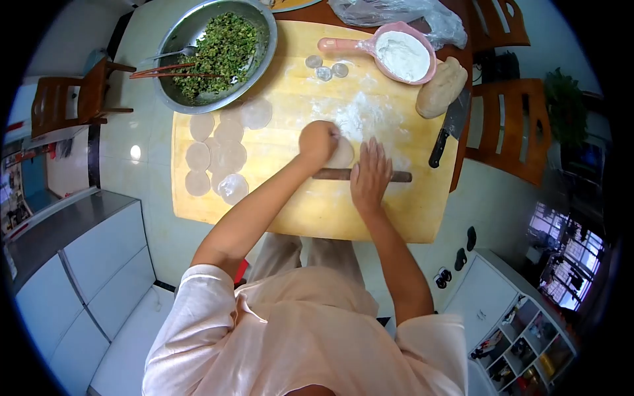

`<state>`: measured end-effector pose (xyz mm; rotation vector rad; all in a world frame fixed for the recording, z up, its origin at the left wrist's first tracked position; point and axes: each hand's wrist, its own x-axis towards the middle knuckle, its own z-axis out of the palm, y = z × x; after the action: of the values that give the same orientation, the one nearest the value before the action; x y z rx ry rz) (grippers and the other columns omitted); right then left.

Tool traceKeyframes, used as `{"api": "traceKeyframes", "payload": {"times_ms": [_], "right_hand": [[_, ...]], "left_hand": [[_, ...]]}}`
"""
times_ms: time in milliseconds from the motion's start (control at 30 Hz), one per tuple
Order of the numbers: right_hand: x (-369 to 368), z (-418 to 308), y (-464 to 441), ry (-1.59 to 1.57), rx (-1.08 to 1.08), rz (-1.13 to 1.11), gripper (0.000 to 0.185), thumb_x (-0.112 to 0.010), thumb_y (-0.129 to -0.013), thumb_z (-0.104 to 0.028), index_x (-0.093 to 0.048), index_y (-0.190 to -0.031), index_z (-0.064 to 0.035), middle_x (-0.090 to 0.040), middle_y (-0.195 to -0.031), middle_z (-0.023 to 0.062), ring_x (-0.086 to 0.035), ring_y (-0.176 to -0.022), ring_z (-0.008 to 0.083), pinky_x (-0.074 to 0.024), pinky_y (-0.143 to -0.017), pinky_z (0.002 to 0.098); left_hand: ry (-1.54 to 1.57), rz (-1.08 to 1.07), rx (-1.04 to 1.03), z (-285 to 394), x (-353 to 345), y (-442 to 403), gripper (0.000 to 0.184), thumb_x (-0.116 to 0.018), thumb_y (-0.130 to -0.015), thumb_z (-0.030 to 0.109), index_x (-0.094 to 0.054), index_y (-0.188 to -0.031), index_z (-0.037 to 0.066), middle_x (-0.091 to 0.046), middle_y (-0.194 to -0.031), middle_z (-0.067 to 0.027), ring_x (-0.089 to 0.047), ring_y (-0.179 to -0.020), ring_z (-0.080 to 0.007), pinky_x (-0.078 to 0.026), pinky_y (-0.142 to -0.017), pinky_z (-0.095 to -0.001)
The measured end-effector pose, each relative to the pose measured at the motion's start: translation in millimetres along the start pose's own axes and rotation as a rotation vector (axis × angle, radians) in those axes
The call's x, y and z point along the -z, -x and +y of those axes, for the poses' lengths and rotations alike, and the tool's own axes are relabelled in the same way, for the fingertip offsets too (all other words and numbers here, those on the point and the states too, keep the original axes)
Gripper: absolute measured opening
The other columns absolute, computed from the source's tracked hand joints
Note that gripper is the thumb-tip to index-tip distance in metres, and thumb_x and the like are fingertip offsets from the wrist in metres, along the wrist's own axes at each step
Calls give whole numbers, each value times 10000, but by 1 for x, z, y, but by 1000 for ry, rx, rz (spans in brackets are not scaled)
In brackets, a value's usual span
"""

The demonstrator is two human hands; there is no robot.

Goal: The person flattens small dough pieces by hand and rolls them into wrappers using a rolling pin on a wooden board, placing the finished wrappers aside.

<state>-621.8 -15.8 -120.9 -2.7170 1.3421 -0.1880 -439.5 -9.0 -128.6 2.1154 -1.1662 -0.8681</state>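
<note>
My left hand (319,142) is closed, its fingers pinching the left edge of a round dough wrapper (341,153) on the wooden board (297,214). Just below that wrapper lies a dark rolling pin (330,174), set crosswise. My right hand (371,175) rests over the pin with its fingers stretched out flat and pointing away from me. Loose white flour (363,115) is spread on the board beyond both hands. To the left, several rolled wrappers (230,156) lie partly overlapping, and one near the front (232,189) carries a patch of flour.
A metal bowl (267,39) of chopped green filling (228,49) holds a spoon and chopsticks. Small dough pieces (323,73) sit near a pink scoop of flour (403,56). At the right are a dough lump (441,89) and a knife (439,148). A plastic bag (409,16) lies behind.
</note>
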Motion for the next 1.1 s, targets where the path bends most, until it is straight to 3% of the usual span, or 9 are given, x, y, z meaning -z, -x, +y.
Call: {"api": "traceKeyframes", "payload": {"times_ms": [100,233,367,467,600,733,900,1033,1100], "right_hand": [[-1,-1,2,15,4,2,494,-579,-896,-191,-489,-1362,-52,-389,-1493,144,-363,-1366,317,-321,-1071,517],[-13,3,-68,-23,10,86,500,-573,-902,-194,-479,-1374,-60,-395,-1489,142,-365,-1364,327,-314,-1080,527],[-12,0,-70,-53,-38,84,516,-570,-905,-203,-462,-1391,-68,-383,-1497,143,-359,-1368,331,-307,-1089,534],[-8,4,-5,-87,17,0,567,-595,-864,-205,-454,-1390,-46,-367,-1502,159,-341,-1382,339,-280,-1080,586],[-2,1,13,-60,36,5,558,-593,-863,-196,-460,-1383,-44,-382,-1491,164,-349,-1376,345,-275,-1080,588],[-13,2,-54,-48,21,71,531,-580,-893,-206,-459,-1383,-41,-379,-1500,151,-356,-1373,342,-291,-1088,552],[-11,-3,-63,-83,-8,101,553,-592,-897,-228,-445,-1401,-51,-374,-1506,144,-353,-1377,334,-280,-1102,531],[3,0,27,-89,41,-34,615,-638,-853,-246,-446,-1405,-58,-379,-1501,146,-357,-1376,319,-273,-1096,536],[2,0,39,-65,41,-62,627,-652,-836,-250,-453,-1400,-59,-383,-1498,146,-360,-1373,314,-279,-1088,539]], "left_hand": [[347,-175,261,-37,-8,-7,61,-654,-732,97,-713,-747,90,-688,-764,-130,-667,-747,-303,-517,-689,-404],[47,-39,-17,8,9,7,64,-677,-719,66,-693,-780,56,-667,-724,-149,-658,-731,-313,-517,-693,-392],[-328,-160,-23,25,5,-9,87,-651,-723,137,-698,-736,64,-658,-735,-178,-648,-733,-348,-514,-690,-408],[-30,-56,-5,3,3,-2,88,-650,-729,131,-704,-745,64,-654,-732,-183,-644,-710,-337,-510,-676,-398],[547,-203,335,-39,-10,0,70,-677,-734,50,-676,-804,47,-645,-682,-42,-606,-658,-119,-487,-620,-309],[-30,-65,17,12,-1,13,66,-679,-728,97,-665,-790,80,-677,-769,-140,-647,-731,-330,-516,-697,-411],[-371,-117,-35,27,0,-6,54,-653,-774,98,-693,-806,82,-660,-709,-134,-660,-721,-297,-513,-663,-408],[405,52,196,-31,-17,4,93,-682,-748,149,-689,-754,57,-658,-699,-127,-637,-637,-260,-513,-629,-375],[637,-190,329,-57,-18,6,94,-701,-727,123,-680,-807,77,-651,-704,-85,-626,-660,-215,-506,-652,-334]]}}
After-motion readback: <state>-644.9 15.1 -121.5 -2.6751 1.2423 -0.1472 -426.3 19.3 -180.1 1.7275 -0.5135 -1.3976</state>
